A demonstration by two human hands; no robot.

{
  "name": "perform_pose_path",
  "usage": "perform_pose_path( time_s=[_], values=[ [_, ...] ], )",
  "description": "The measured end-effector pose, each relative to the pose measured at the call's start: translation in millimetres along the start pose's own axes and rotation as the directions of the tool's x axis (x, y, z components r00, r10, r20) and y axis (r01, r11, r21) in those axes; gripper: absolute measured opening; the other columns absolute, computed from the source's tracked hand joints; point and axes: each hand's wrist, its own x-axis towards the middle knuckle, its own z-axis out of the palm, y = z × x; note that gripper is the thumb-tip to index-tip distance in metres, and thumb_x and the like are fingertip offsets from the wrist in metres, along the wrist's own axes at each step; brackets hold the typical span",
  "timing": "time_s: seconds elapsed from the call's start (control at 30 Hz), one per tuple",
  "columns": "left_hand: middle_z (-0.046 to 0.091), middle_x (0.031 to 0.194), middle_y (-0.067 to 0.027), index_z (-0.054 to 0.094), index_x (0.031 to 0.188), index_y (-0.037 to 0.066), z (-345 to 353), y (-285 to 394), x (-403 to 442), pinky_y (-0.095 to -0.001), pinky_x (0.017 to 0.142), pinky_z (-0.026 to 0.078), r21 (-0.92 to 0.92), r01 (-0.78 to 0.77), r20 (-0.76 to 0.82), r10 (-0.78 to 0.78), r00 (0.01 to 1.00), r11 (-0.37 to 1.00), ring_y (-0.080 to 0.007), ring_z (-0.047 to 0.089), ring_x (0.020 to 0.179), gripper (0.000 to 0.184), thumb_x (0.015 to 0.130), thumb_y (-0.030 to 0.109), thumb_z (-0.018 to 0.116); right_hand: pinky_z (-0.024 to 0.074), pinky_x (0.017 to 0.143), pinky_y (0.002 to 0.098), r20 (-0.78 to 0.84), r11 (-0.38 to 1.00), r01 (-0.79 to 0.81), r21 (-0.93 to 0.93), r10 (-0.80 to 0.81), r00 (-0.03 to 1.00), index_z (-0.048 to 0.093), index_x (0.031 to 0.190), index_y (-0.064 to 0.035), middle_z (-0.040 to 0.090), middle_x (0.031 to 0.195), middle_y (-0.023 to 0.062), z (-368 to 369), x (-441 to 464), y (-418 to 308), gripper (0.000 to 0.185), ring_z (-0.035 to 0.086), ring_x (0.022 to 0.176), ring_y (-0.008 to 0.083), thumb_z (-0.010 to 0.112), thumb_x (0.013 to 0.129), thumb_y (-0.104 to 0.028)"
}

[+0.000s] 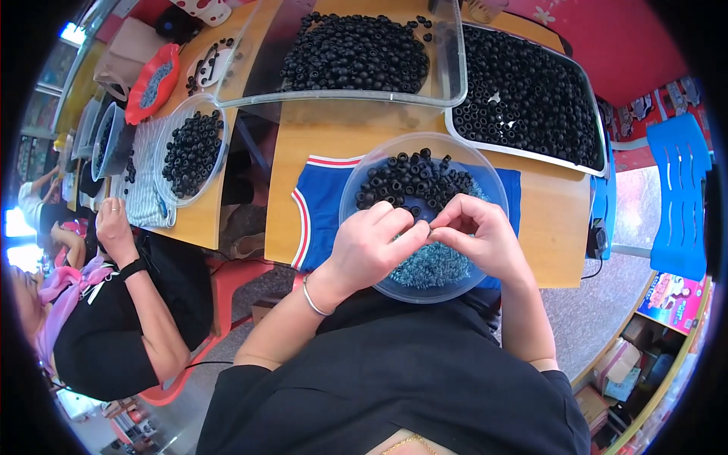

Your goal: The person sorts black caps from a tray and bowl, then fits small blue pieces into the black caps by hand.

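Above a round clear plastic bowl (349,192), my left hand (377,241) and my right hand (483,236) meet fingertip to fingertip. Both are closed in a pinch around something tiny and dark, mostly hidden by the fingers. Black round pieces with holes (413,179) fill the far side of the bowl. Many small light-blue pieces (434,267) lie in its near side, under my hands. A blue cloth with red and white trim (315,208) is spread beneath the bowl. My left wrist wears a bangle.
A large clear bin (341,96) and a white-rimmed tray (523,155), both full of black pieces, stand behind the bowl. To the left, a co-worker (114,318) sits near another clear bowl (163,178) and a red dish (173,68). A blue chair (677,197) stands right.
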Motion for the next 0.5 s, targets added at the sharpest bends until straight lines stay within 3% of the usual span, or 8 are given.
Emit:
perform_pose_path(
  time_s=[0.13,0.23,0.33,0.43,0.5],
  values=[
    [0.052,0.072,-0.0009,0.062,0.083,0.009,2.7,-7.5,1.2,-0.0293,0.049,0.043,-0.095,-0.02,0.037,0.024,0.999,0.995,-0.0178,0.051,0.062,0.021,0.073,0.021,0.075,0.0443,0.057,0.0181,0.017,1.0,0.017,0.003,-0.017,1.0,0.064,0.086,-0.002,0.063,0.071,-0.0018,-4.1,-0.9,0.7,0.009,0.055,0.063,0.0011,0.072,0.082,-0.006],
    [0.058,0.072,-0.0043,0.064,0.081,0.007,2.5,-6.1,2.8,-0.0328,0.054,0.045,-0.201,0.073,0.061,-0.062,0.996,0.977,-0.0223,0.056,0.063,0.021,0.07,0.017,0.078,0.0443,0.059,0.0176,0.019,0.999,0.039,0.03,-0.039,0.999,0.064,0.088,-0.0024,0.062,0.072,-0.0039,-6.9,-2.7,0.2,0.009,0.055,0.065,0.0009,0.07,0.082,-0.004],
    [0.058,0.075,-0.0055,0.063,0.083,0.005,3.9,-7.9,4.9,-0.0337,0.06,0.046,-0.14,0.137,0.131,-0.119,0.984,0.981,-0.0241,0.057,0.068,0.022,0.072,0.018,0.077,0.0446,0.062,0.0173,-0.099,0.991,0.014,0.131,-0.001,0.995,0.063,0.091,-0.0026,0.061,0.077,-0.0044,-10.7,-3.6,4.1,0.01,0.055,0.068,0.0011,0.069,0.083,-0.003],
    [0.058,0.079,-0.0073,0.061,0.093,0.004,6.3,-9.6,7.9,-0.0341,0.065,0.046,-0.066,0.173,0.21,-0.155,0.965,0.983,-0.0245,0.057,0.074,0.022,0.076,0.012,0.073,0.045,0.064,0.0172,-0.187,0.991,0.037,0.13,-0.012,0.982,0.063,0.094,-0.0023,0.062,0.083,-0.0031,-13.6,-2.4,9.7,0.012,0.056,0.073,0.0015,0.068,0.083,-0.002],
    [0.056,0.084,-0.0093,0.058,0.099,0.003,8.3,-9.9,7.7,-0.0348,0.066,0.046,-0.148,0.258,0.18,-0.23,0.956,0.955,-0.0235,0.057,0.077,0.021,0.08,0.006,0.067,0.045,0.066,0.0171,-0.201,0.991,0.031,0.129,-0.005,0.979,0.063,0.094,-0.0014,0.062,0.084,-0.0021,-16.1,-4.2,8.4,0.011,0.056,0.075,0.0021,0.067,0.084,-0.002]
  ],
)
